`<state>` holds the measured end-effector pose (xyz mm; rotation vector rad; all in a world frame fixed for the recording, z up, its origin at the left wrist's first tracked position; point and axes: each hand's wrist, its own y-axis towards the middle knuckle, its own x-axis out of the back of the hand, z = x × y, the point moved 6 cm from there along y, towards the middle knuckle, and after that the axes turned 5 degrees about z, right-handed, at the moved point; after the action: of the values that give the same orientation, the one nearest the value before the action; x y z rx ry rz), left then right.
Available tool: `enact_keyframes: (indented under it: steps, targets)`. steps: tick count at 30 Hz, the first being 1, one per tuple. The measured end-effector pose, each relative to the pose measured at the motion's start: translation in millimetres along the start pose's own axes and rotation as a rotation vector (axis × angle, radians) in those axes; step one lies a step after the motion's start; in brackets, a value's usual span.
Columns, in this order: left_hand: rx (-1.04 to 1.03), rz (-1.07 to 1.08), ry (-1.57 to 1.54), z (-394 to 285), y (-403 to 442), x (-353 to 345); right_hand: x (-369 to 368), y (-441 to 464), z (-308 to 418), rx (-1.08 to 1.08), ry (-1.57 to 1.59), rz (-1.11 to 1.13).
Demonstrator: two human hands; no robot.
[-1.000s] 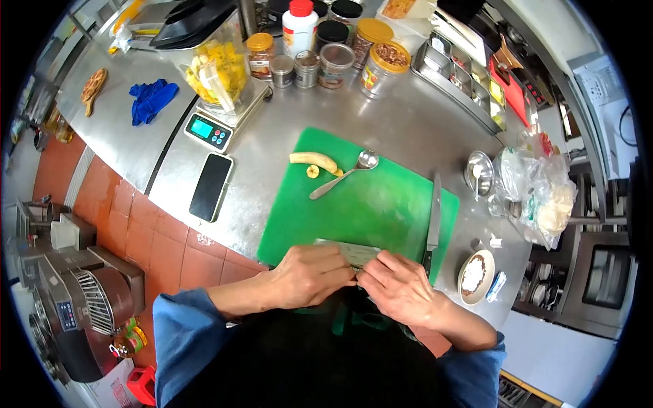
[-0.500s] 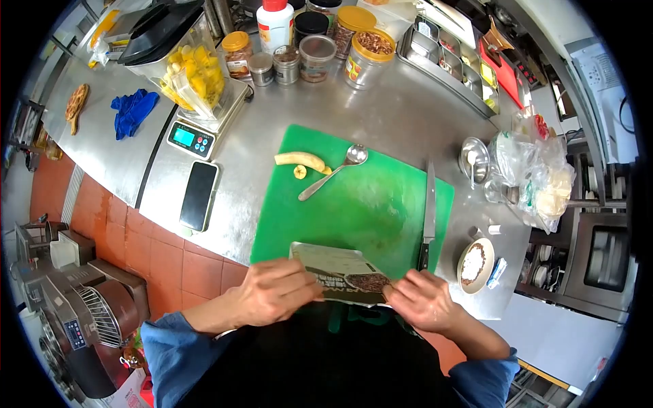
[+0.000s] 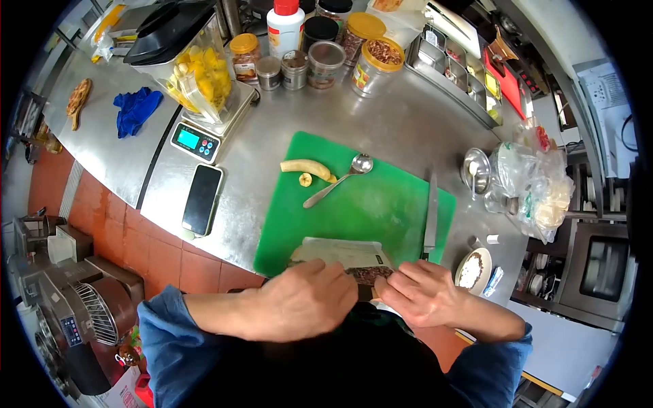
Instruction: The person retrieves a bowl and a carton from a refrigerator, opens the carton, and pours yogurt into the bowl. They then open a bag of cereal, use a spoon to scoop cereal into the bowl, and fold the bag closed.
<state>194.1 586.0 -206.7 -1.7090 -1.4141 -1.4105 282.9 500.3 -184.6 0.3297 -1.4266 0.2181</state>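
Note:
A printed food packet [image 3: 343, 253], with a picture of dark brown bits on it, is held low over the near edge of the green cutting board [image 3: 367, 214]. My left hand [image 3: 309, 299] is closed on its near side, fingertips hidden behind the knuckles. At the packet's right end, my right hand [image 3: 420, 292] pinches the near corner. Farther up the board lie a peeled banana piece [image 3: 304, 166], a cut slice [image 3: 305, 179] and a metal spoon [image 3: 340, 183]. Along the board's right side rests a long knife [image 3: 432, 214], its handle mostly hidden by my right hand.
On the left are a phone [image 3: 203, 199], a digital scale [image 3: 197, 141] carrying a jug of yellow fruit [image 3: 201, 81], and a blue cloth [image 3: 138, 111]. Several jars [image 3: 326, 64] line the back. To the right stand a bowl with white contents [image 3: 471, 272] and a steel bowl [image 3: 476, 170].
My left hand has moved right along the packet's near edge and turned its back upward, covering more of the print. My right hand still grips the corner. The view has shifted slightly.

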Motion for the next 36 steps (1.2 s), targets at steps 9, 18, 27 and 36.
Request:
enact_keyframes:
  steps: [9, 18, 27, 36]
  targets:
    - [0.133, -0.174, 0.116, -11.6, 6.5, 9.1, -1.9, -17.6, 3.8, -0.029, 0.025, -0.167]
    - [0.147, -0.186, 0.142, -51.6, -16.5, 32.8, 18.6, -22.6, 27.6, 0.237, 0.075, -0.179]
    - [0.446, -0.194, 0.078, 1.9, -139.8, 62.1, 17.6, 79.7, 17.6, 0.169, 0.202, -0.125]
    - [1.006, -0.555, 0.632, 166.4, -323.2, 223.7, -34.2, 161.9, 3.9, -0.379, 0.661, -0.121]
